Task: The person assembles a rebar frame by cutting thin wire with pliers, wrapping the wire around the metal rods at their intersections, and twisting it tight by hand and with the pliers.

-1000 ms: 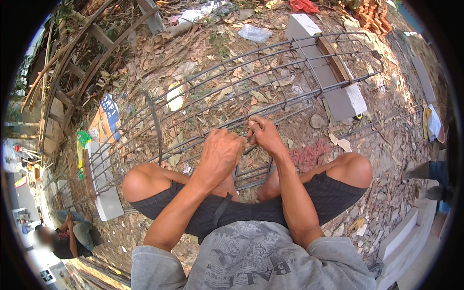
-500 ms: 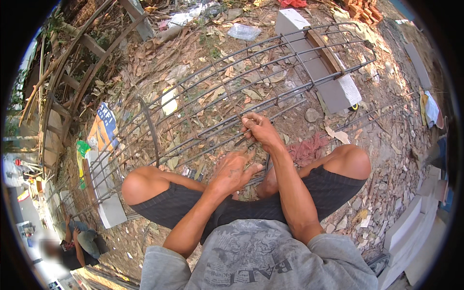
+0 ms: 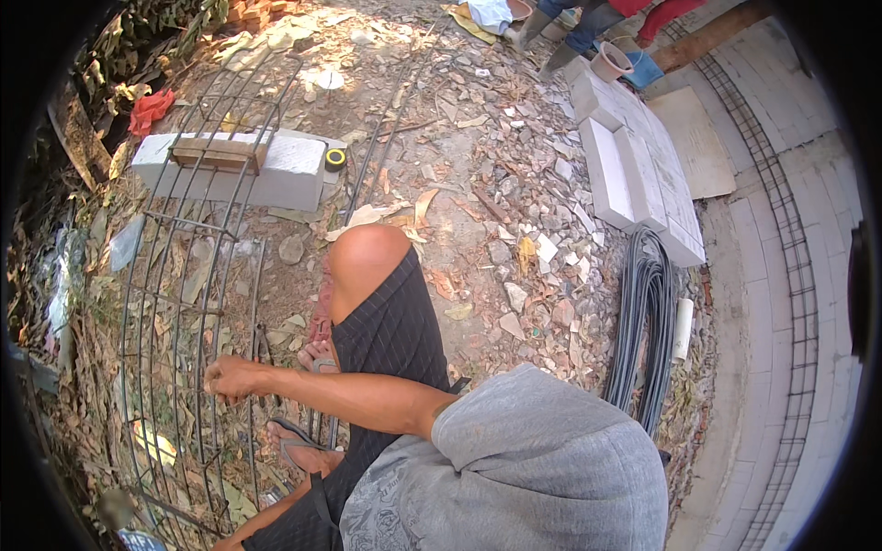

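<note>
A long rebar cage [image 3: 213, 312] of thin dark bars with cross-ties runs up the left side. Its far part rests on a pale concrete block [image 3: 299, 174], with a small wooden piece [image 3: 217, 154] among the bars there. My right hand [image 3: 237, 378] is at the cage's near side bar, fingers curled and closed against it. Whatever is inside those fingers is hidden. A thin dark piece [image 3: 261, 342] shows just beyond the hand; whether it touches is unclear. My left hand is outside the picture.
A yellow-and-black tape measure [image 3: 335, 159] sits beside the block. Right are stacked pale blocks [image 3: 634, 174], a bundle of dark bars [image 3: 634, 331] and another rebar cage [image 3: 797, 303]. Far right, a person in boots [image 3: 556, 60] stands near buckets [image 3: 611, 62]. Rubble [image 3: 524, 239] covers the ground.
The view has swung to the right, so the cage now lies at the left. My left hand has left the picture; my right hand stays at the cage. The blocks and dark bundle show more fully.
</note>
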Action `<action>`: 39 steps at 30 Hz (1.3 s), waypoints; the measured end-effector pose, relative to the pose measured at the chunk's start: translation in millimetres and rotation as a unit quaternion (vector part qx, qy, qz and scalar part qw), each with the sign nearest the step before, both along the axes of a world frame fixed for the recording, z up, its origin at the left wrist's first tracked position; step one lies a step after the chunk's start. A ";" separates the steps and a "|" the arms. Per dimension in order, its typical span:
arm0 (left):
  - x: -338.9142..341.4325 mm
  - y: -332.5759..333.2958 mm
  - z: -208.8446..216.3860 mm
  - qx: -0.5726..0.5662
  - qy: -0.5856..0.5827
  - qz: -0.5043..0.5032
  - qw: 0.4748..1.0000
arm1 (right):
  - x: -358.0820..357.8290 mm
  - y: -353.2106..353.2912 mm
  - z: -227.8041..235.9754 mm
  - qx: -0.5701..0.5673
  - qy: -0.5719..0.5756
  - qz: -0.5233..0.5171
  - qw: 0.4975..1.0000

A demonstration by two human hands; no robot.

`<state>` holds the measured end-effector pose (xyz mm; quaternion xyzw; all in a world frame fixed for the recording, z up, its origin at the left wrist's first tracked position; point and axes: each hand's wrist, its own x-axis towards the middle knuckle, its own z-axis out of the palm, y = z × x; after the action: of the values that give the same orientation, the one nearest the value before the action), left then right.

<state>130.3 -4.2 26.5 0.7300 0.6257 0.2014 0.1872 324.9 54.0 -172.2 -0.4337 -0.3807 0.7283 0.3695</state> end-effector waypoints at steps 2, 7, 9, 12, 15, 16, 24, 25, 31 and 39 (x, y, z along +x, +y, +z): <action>10.7 3.3 -11.3 -0.009 0.019 -0.023 1.000 | -2.8 -3.4 4.4 0.009 -0.004 0.005 1.000; 38.5 1.3 -30.0 -0.034 0.041 -0.082 0.995 | -2.1 -4.1 -1.7 0.029 -0.007 0.006 1.000; 48.1 -2.9 -34.7 -0.045 0.048 -0.104 0.992 | -3.7 -3.4 -4.0 0.044 -0.012 -0.007 0.999; 66.2 -14.3 -42.7 -0.067 0.048 -0.136 0.987 | -2.3 -2.0 -6.9 0.062 -0.010 -0.007 0.998; 79.8 -31.5 -51.1 -0.094 0.049 -0.164 0.981 | -4.4 -1.7 -5.5 0.057 -0.007 -0.010 0.998; 83.4 -37.4 -53.6 -0.103 0.049 -0.174 0.978 | -5.9 -2.6 -5.0 0.050 -0.009 -0.021 0.998; 107.2 -67.2 -68.2 -0.172 0.021 -0.201 0.964 | -3.4 -3.3 3.3 0.058 -0.026 0.010 0.998; 103.2 -67.5 -66.4 -0.178 0.016 -0.197 0.964 | -3.9 -3.2 4.3 0.057 -0.023 0.022 0.998; 81.4 -43.9 -49.7 -0.158 -0.020 -0.161 0.974 | -2.9 -2.1 -0.1 0.009 0.002 0.035 0.999; 11.5 7.1 5.0 -0.056 -0.081 -0.038 0.994 | -2.6 -3.3 0.5 -0.040 0.035 0.016 0.998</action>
<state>141.8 2.9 31.4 0.7227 0.5909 0.2174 0.2851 322.3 50.7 -171.7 -0.4159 -0.3453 0.7635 0.3533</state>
